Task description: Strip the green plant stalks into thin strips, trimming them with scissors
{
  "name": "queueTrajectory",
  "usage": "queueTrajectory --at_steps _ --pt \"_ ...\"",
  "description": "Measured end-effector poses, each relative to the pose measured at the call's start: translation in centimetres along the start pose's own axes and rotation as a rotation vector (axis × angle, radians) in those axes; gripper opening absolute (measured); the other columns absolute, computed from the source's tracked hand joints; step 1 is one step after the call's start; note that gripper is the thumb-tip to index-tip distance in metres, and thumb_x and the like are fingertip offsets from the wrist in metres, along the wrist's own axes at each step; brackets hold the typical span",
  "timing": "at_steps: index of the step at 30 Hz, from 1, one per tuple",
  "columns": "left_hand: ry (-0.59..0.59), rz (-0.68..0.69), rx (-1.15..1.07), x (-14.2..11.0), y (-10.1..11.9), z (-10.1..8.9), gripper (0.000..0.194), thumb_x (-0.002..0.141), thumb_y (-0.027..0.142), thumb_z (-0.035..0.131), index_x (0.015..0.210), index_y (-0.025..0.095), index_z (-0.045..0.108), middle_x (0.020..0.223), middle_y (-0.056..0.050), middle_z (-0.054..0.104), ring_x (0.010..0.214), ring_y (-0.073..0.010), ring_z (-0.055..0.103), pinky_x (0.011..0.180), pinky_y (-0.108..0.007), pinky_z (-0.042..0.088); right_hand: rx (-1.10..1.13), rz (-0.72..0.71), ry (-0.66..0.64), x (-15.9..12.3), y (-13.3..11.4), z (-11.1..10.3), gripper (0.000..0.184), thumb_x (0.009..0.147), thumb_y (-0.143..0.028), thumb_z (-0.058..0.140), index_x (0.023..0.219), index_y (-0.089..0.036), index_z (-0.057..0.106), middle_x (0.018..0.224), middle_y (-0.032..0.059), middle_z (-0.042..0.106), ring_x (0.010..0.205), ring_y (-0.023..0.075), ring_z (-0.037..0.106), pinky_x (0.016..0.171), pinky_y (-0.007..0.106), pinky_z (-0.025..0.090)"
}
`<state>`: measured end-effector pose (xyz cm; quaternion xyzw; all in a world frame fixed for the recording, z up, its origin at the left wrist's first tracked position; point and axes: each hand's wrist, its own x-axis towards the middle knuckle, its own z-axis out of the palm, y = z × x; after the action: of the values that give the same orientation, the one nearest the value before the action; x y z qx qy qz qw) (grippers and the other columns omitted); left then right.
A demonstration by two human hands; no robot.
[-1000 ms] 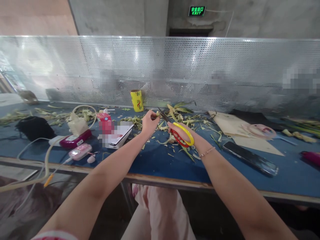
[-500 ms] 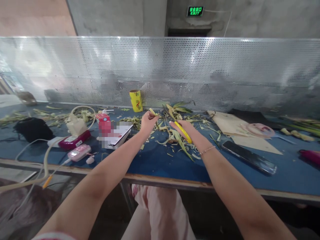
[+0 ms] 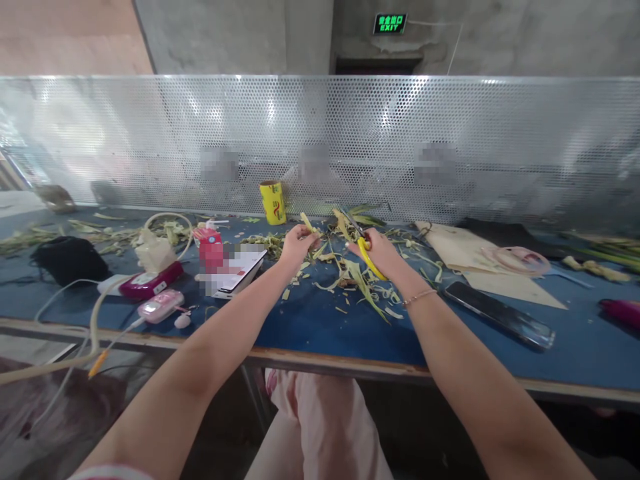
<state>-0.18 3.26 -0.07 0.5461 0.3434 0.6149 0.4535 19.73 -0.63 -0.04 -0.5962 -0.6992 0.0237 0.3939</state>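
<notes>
My left hand [image 3: 299, 243] is closed on a short pale-yellow plant stalk [image 3: 306, 221], whose end sticks up past the fingers. To its right, my right hand [image 3: 376, 251] grips yellow-handled scissors [image 3: 371, 261]. Their dark blades point up and to the left, away from the stalk. Under and between both hands lie cut leaves and peelings [image 3: 361, 279], scattered over the blue tabletop [image 3: 320, 327]. Behind the hands, a larger pale piece with green leaves [image 3: 364, 217] rests near the metal screen.
A yellow tube [image 3: 273, 203] stands by the perforated metal screen [image 3: 320, 120]. On the left are a propped phone [image 3: 243, 270], a pink box [image 3: 211, 248], a magenta power bank [image 3: 153, 280] and cables. A dark phone [image 3: 500, 315] and brown paper [image 3: 450, 248] lie right.
My right hand has drawn slightly away to the right with the scissors, and the blades have turned more upright. The left hand still holds the stalk, almost in place.
</notes>
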Motion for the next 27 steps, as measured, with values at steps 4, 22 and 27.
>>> queueTrajectory --at_steps 4,22,27 --pt "-0.014 0.047 0.074 0.2 -0.4 -0.2 0.017 0.063 0.024 0.066 0.069 0.015 0.052 0.06 0.002 0.053 0.053 -0.0066 0.052 0.058 -0.023 0.045 0.146 0.089 -0.127 -0.1 -0.5 -0.5 0.052 0.066 -0.069 0.051 0.086 -0.02 0.051 0.077 0.0064 0.054 0.076 0.0228 0.052 0.073 0.038 0.041" --pt "-0.036 0.007 0.033 0.0 -0.6 -0.4 0.018 0.06 0.022 0.067 0.073 0.015 0.057 0.059 0.001 0.055 0.054 -0.0077 0.051 0.059 -0.025 0.043 0.802 -0.081 -0.238 -1.6 -2.4 -4.0 0.066 0.08 -0.069 0.01 0.109 -0.023 0.047 0.063 -0.0026 0.038 0.046 0.0102 0.026 0.044 0.024 0.027" --pt "-0.015 -0.044 0.019 0.1 -0.5 -0.4 0.025 0.054 0.016 0.068 0.077 0.014 0.06 0.065 0.0 0.06 0.059 -0.0098 0.055 0.063 -0.027 0.045 0.31 -0.184 -0.123 -0.7 -1.5 -2.9 0.05 0.079 -0.064 0.035 0.099 -0.022 0.052 0.078 0.0039 0.052 0.066 0.017 0.048 0.062 0.032 0.04"
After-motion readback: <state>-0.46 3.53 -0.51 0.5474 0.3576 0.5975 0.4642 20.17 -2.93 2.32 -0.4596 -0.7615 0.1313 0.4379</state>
